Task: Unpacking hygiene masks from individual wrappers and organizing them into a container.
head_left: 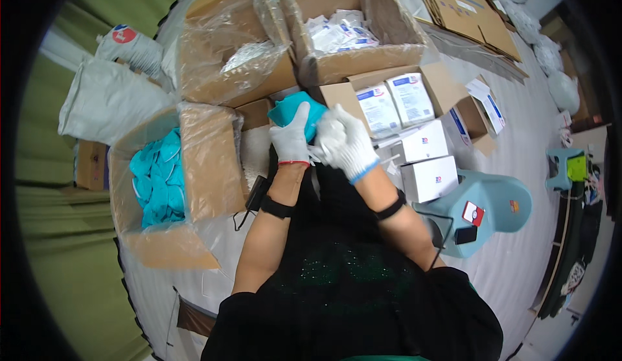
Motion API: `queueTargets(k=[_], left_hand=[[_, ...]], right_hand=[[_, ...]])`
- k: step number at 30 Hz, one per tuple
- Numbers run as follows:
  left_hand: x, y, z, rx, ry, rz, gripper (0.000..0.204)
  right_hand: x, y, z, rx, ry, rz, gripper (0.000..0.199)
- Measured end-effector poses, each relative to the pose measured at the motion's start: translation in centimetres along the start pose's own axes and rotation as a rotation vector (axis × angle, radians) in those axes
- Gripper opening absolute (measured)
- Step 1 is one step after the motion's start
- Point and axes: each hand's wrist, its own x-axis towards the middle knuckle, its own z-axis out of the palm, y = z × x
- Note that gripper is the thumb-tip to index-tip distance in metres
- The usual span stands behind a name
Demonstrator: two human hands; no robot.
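Observation:
In front of my body, my left hand [291, 137], in a white knit glove with a red cuff, grips a teal face mask [303, 108] from its near side. The mask is bent into a cup shape, and its lower part is hidden by my fingers. Just right of it, my right hand [348, 144], in a white glove with a blue cuff, is curled close to the mask's edge. Its fingertips are slightly blurred, and whatever they pinch cannot be made out. Thin white strips hang between the two hands.
A carton [210, 160] of teal masks stands left. Two plastic-lined cartons [363, 59] lie ahead, one with small white packets. An opened box [447, 89] holds white packs. White boxes [431, 179] sit beside a light-blue stool [499, 196] carrying a phone [466, 234].

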Motion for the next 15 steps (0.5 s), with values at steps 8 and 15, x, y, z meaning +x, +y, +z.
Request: queueTargets(k=[8, 15], left_hand=[[1.2, -3.2, -1.5, 0.104, 0.097, -0.050, 0.020], [-4.3, -1.3, -3.8, 0.248, -0.185, 0.078, 0.016]], right_hand=[[8.9, -0.4, 0.5, -0.134, 0.479, -0.387, 0.032], [13.5, -7.1, -3.2, -2.382, 1.010, -1.087, 0.027]])
